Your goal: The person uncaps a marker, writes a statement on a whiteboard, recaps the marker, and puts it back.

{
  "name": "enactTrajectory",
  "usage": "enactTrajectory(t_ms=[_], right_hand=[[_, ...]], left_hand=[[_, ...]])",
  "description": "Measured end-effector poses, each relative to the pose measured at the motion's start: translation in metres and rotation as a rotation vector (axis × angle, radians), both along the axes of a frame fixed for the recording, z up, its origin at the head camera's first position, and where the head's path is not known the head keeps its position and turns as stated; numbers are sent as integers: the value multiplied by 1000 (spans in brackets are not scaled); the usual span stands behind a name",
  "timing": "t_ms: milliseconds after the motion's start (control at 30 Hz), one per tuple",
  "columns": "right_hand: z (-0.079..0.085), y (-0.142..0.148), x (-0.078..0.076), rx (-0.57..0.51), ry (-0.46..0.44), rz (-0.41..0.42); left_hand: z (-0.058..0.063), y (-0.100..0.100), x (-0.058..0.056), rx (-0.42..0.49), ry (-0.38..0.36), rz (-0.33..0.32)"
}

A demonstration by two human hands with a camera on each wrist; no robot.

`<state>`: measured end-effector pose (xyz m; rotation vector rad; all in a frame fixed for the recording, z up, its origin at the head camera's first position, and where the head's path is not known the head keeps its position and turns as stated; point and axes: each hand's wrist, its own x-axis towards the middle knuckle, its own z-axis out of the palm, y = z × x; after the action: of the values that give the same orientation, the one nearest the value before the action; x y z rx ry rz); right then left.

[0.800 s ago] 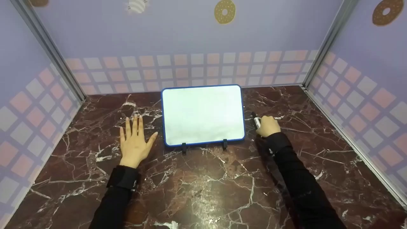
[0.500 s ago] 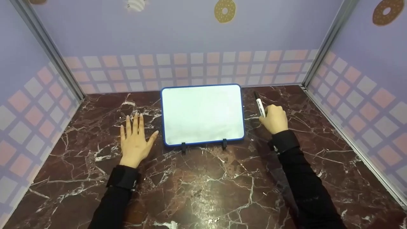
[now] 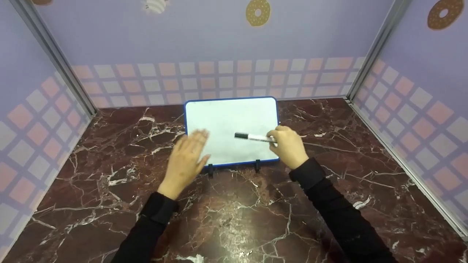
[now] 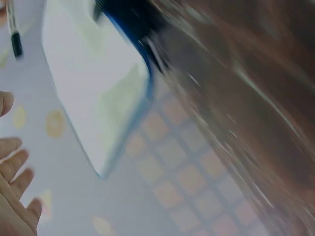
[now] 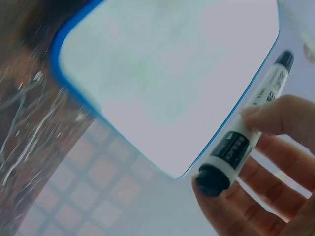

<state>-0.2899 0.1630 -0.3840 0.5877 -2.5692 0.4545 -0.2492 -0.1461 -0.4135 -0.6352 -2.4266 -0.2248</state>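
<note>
A white marker with a black cap (image 3: 252, 137) is gripped by my right hand (image 3: 289, 146), its capped end pointing left across the front of the whiteboard. Thumb and fingers curl round the marker's barrel (image 5: 268, 88) in the right wrist view. My left hand (image 3: 186, 157) is raised in front of the board's left edge, its fingers fairly straight and holding nothing. Behind both hands the blue-framed whiteboard (image 3: 234, 113) leans back on two small black stand feet (image 3: 210, 170). Its lower left corner is partly covered by the left hand.
The board stands on a dark red marble-patterned table (image 3: 120, 223). Lilac walls (image 3: 204, 40) with a pink and white check band close off the back and both sides. Metal posts (image 3: 380, 47) run up the corners.
The right hand has lifted the marker off the table and swung it left in front of the board. My left hand has risen from the table and moved right, towards the marker.
</note>
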Motion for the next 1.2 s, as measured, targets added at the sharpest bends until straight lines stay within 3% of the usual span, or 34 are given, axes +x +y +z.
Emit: enactTrajectory(t_ms=[100, 200, 400, 600, 1000, 1200], right_hand=[[-4, -14, 10, 38, 25, 65], [-7, -26, 19, 75, 44, 111], [-11, -41, 32, 144, 82, 172], [-14, -45, 33, 182, 138, 193], [-27, -49, 30, 301, 252, 227], [-28, -50, 28, 328, 308, 244]], left_hand=[[-2, 17, 4, 18, 34, -104], [-7, 27, 6, 50, 54, -153], [-15, 35, 6, 84, 77, -181], [-14, 36, 6, 89, 74, -169], [-11, 34, 7, 91, -53, -172], [-6, 28, 8, 178, -180, -214]])
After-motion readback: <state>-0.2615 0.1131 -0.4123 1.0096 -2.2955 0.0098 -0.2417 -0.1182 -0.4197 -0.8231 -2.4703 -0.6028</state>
